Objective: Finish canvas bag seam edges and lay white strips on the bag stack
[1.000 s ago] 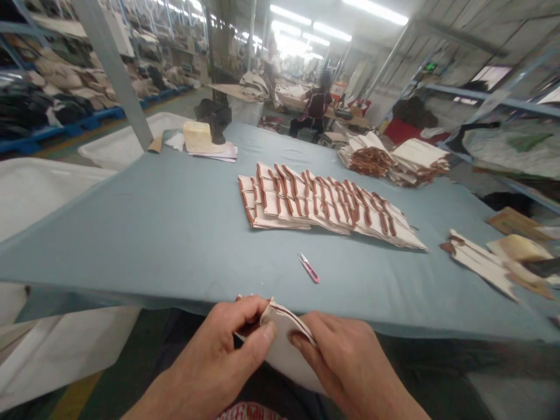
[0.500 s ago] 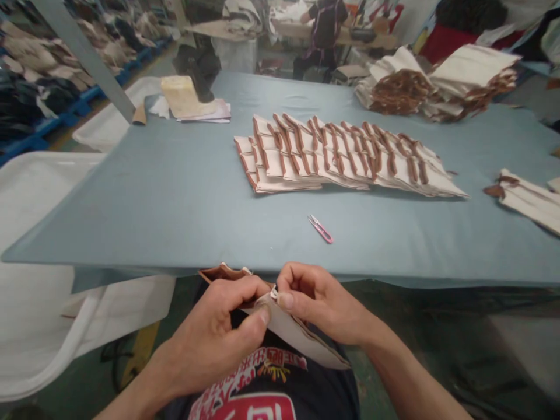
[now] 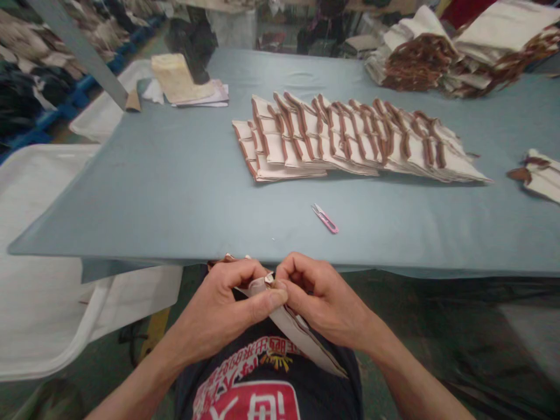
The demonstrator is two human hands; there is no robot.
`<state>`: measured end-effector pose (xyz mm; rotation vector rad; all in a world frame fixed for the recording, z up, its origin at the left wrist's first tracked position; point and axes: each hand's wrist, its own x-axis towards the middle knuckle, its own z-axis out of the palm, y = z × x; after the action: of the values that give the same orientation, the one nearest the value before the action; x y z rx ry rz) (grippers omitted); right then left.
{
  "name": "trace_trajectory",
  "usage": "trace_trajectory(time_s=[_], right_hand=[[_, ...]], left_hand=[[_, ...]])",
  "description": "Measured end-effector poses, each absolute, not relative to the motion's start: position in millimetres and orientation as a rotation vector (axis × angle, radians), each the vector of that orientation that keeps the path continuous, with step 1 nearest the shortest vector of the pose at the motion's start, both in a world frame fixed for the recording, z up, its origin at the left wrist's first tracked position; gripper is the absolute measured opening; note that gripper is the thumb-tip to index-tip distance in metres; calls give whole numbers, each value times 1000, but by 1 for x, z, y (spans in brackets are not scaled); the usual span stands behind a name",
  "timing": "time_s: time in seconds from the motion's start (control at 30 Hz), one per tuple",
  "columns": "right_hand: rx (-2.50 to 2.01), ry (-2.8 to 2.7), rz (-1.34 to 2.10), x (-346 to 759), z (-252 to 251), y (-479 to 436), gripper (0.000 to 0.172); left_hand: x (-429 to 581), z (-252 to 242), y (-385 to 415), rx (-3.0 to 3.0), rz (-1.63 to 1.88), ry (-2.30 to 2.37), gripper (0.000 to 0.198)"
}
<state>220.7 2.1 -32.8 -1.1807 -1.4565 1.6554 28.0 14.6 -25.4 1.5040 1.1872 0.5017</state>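
Just below the table's front edge, my left hand (image 3: pixel 238 297) pinches a cream fabric piece with brown trim (image 3: pixel 297 332), thumb on top. My right hand (image 3: pixel 317 297) is closed on the same piece at its edge, fingertips touching the left thumb. A small white and dark bit (image 3: pixel 269 279) shows between the two hands; what it is I cannot make out. The piece's loose end hangs down to the right over my dark shirt. On the table ahead lie pink-handled thread snips (image 3: pixel 325 219), apart from both hands.
Overlapping cream and brown folded pieces (image 3: pixel 332 137) lie in a row on the blue-grey table (image 3: pixel 175 198). Taller fabric stacks (image 3: pixel 420 52) stand at the back right. A white plastic bin (image 3: pixel 39 338) is at the left, beside a metal post (image 3: pixel 87 58).
The view has tilted down a little. My left thumb has moved right, onto my right fingertips, and the hands have drawn closer together on the fabric piece.
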Motion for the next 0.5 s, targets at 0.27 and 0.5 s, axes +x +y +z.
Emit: trace_trajectory(time_s=[0.27,0.5], right_hand=[[-1295,-1448,1585,218,-36,-3,26],[-1372,-1589,1390,204,-39,-12,22]], left_hand=[[24,-30,12,1547,531,1138,32],[19,-39,7,1426,663,1092,29]])
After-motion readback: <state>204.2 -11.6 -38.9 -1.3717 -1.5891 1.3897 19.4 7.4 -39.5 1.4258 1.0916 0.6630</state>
